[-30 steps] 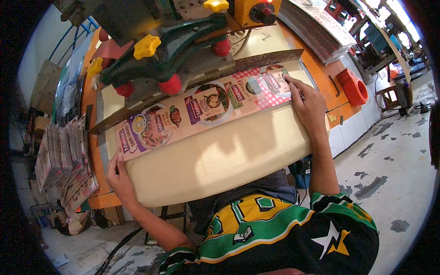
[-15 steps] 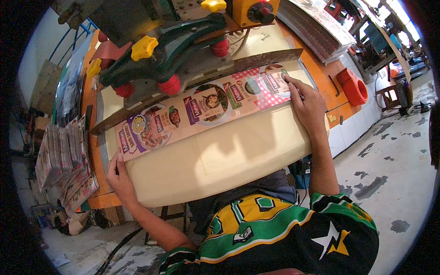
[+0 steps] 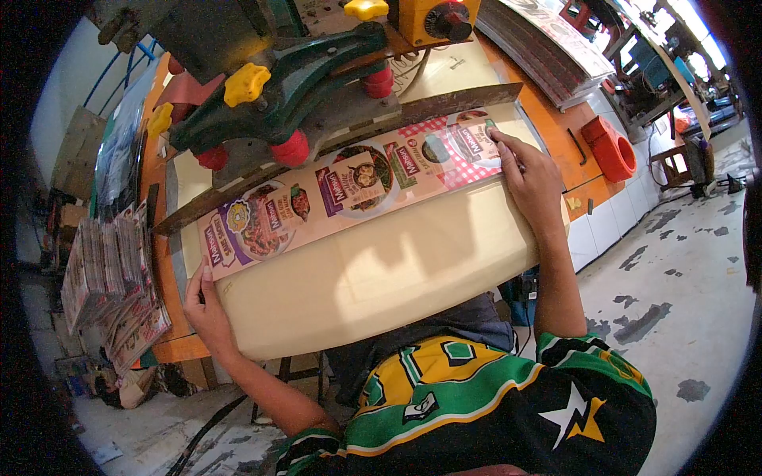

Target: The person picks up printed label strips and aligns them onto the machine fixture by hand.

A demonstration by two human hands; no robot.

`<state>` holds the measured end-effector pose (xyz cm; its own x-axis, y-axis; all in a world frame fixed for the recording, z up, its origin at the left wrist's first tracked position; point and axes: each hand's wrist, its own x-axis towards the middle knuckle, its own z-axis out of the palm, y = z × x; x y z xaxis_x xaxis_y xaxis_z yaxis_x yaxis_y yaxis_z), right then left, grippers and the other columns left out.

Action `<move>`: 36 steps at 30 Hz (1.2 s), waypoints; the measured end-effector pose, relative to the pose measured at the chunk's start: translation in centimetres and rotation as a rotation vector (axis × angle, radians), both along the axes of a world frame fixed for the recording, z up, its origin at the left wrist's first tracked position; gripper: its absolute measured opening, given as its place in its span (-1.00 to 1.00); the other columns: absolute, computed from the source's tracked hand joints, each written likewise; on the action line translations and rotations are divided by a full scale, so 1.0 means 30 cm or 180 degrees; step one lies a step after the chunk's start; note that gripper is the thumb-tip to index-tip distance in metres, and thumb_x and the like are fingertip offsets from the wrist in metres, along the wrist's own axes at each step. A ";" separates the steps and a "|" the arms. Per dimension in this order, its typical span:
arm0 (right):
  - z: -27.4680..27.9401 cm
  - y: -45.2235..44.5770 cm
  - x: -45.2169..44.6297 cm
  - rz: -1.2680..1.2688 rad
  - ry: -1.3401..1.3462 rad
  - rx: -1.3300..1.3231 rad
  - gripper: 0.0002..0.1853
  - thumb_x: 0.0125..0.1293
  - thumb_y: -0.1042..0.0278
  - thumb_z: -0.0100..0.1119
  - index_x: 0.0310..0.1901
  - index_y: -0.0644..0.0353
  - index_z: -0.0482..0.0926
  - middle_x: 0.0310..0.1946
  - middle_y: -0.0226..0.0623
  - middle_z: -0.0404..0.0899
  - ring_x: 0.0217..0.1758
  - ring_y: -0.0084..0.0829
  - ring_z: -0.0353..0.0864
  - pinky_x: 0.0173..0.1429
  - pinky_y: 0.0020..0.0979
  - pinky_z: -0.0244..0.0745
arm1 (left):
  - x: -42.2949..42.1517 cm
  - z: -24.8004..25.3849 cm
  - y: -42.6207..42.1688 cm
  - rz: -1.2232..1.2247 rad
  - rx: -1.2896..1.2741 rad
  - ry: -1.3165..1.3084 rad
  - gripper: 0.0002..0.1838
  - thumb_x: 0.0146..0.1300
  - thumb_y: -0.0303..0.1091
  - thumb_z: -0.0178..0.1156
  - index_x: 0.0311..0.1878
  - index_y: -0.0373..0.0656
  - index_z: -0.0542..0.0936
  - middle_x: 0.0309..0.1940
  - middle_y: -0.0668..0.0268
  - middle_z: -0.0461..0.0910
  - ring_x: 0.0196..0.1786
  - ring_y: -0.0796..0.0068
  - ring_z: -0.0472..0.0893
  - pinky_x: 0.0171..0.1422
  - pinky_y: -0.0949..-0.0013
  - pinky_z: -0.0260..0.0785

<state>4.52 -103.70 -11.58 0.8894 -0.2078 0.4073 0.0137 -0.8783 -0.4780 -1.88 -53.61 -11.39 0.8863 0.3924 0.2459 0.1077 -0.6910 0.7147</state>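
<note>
A long printed sheet (image 3: 317,208) with food pictures lies on the pale work surface (image 3: 381,270), its far edge along a metal bar (image 3: 349,136). My left hand (image 3: 209,308) is at the sheet's lower left corner, thumb and fingers closed at its edge. At the opposite end, my right hand (image 3: 532,178) grips the right edge, with thumb and index finger on the print. Parts of both hands' fingers are hidden from view. Above the bar stands a dark green machine arm (image 3: 317,75) with red feet (image 3: 290,148) and yellow knobs (image 3: 248,85).
An orange control box (image 3: 432,20) with a black dial stands at the top. Stacks of printed sheets are at the upper right (image 3: 548,59) and, on the left, bundled prints (image 3: 111,274). A red cylindrical part (image 3: 609,149) and a hex key (image 3: 577,147) lie right.
</note>
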 end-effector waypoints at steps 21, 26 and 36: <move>0.001 0.000 0.000 -0.0017 0.0028 0.0030 -0.71 0.47 0.15 0.17 0.12 -0.12 0.75 -0.27 -0.11 0.74 -0.26 -0.15 0.74 -0.15 -0.19 0.56 | 0.003 -0.006 0.016 0.0026 0.0050 0.0070 -0.55 0.57 -0.13 0.10 0.25 -0.30 0.65 0.10 0.04 0.71 0.15 0.28 0.63 0.36 0.25 0.37; 0.007 0.003 -0.001 -0.0026 0.0078 0.0013 -0.71 0.47 0.14 0.17 0.12 -0.12 0.75 -0.27 -0.11 0.74 -0.27 -0.15 0.74 -0.15 -0.20 0.56 | 0.001 -0.009 0.014 0.0037 -0.0009 0.0044 -0.55 0.57 -0.12 0.10 0.24 -0.31 0.65 0.10 0.04 0.71 0.15 0.27 0.63 0.35 0.24 0.37; 0.005 0.002 -0.002 -0.0057 0.0115 0.0001 -0.70 0.47 0.13 0.16 0.13 -0.13 0.74 -0.23 -0.12 0.75 -0.22 -0.13 0.75 -0.11 -0.19 0.58 | 0.003 -0.007 0.014 0.0008 0.0008 0.0072 -0.54 0.57 -0.10 0.10 0.26 -0.30 0.65 0.11 0.03 0.70 0.15 0.28 0.62 0.35 0.23 0.37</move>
<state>4.47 -103.65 -11.44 0.8996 -0.2238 0.3749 -0.0192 -0.8781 -0.4781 -1.79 -53.18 -11.60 0.8906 0.3941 0.2269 0.1255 -0.6926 0.7104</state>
